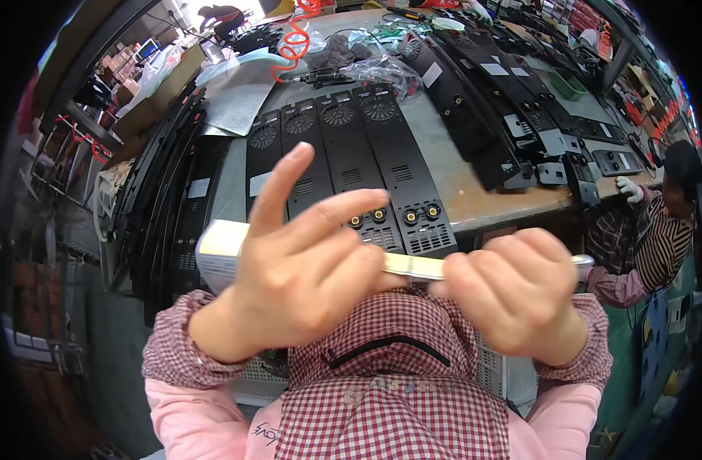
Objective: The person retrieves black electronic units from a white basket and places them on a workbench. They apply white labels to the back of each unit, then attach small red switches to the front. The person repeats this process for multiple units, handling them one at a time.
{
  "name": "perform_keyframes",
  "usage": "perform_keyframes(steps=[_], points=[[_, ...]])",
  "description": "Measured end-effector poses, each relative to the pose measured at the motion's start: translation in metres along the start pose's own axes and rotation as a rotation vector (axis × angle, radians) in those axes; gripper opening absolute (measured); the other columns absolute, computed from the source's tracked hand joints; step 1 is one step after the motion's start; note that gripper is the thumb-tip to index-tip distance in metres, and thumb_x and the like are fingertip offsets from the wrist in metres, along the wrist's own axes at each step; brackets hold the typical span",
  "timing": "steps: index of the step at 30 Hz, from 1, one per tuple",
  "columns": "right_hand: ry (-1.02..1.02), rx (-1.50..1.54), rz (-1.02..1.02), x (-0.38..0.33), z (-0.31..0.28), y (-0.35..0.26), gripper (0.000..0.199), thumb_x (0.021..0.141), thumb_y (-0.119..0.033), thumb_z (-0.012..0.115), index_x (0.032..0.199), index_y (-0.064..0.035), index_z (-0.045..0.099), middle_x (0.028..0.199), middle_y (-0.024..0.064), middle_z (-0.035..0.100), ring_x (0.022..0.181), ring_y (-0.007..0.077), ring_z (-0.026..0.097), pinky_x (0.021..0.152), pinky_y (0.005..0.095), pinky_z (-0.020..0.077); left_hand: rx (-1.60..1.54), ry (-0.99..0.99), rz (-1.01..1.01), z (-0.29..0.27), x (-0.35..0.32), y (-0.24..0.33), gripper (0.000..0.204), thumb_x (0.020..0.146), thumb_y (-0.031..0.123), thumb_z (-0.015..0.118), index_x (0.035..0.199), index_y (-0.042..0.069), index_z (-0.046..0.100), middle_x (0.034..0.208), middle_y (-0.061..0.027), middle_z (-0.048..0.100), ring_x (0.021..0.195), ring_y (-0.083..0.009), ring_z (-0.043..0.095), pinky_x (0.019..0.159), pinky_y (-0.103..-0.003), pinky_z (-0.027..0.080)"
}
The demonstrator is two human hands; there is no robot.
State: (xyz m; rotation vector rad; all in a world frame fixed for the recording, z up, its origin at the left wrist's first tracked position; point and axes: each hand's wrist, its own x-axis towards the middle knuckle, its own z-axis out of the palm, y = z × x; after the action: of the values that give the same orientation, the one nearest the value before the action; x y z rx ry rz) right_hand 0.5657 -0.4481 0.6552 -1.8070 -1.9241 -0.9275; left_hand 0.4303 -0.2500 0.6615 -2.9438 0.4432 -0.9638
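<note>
A pale, flat strip [414, 265], like a band of backing paper, stretches between my two hands close to the camera. My left hand [305, 268] pinches its left part, with the index finger raised and the other fingers loosely curled. A wider, pale end of it [217, 249] sticks out left of that hand. My right hand [520, 295] is a closed fist around the strip's right end. Behind the hands, several long black metal panels [359, 165] with round vent grilles and gold connectors lie side by side on the workbench [474, 195].
More black panels lean stacked at the left [163, 184] and spread across the bench's far right [504, 100]. A coiled red hose [293, 38] hangs at the back. A plastic bag [378, 73] and a green tray [570, 84] lie there. A person in a striped shirt [658, 238] works at the right.
</note>
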Motion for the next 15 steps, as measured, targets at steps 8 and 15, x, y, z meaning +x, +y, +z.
perform_keyframes(steps=[8, 15], points=[[-0.012, -0.156, 0.086, -0.049, -0.034, 0.035, 0.02, 0.09, -0.024, 0.07, 0.088, -0.0037, 0.066, 0.068, 0.0013, 0.058, 0.056, 0.0146, 0.052, 0.052, 0.0288, 0.0344, 0.309, 0.023, -0.028, -0.033, -0.058, -0.057, 0.026, 0.081, 0.029, 0.073, 0.074, 0.009, 0.058, 0.065, -0.0004, 0.055, 0.087, -0.02, 0.067, 0.116, -0.059, 0.028], [-0.04, -0.145, 0.078, -0.083, -0.029, 0.034, 0.02, 0.087, -0.022, 0.071, 0.099, -0.006, 0.068, 0.092, 0.0033, 0.067, 0.083, 0.02, 0.061, 0.07, 0.0383, 0.0461, 0.161, -0.029, -0.111, -0.039, -0.085, -0.042, 0.017, 0.072, 0.011, 0.073, 0.088, 0.016, 0.069, 0.084, 0.0008, 0.052, 0.1, -0.0212, 0.061, 0.118, -0.058, 0.025]])
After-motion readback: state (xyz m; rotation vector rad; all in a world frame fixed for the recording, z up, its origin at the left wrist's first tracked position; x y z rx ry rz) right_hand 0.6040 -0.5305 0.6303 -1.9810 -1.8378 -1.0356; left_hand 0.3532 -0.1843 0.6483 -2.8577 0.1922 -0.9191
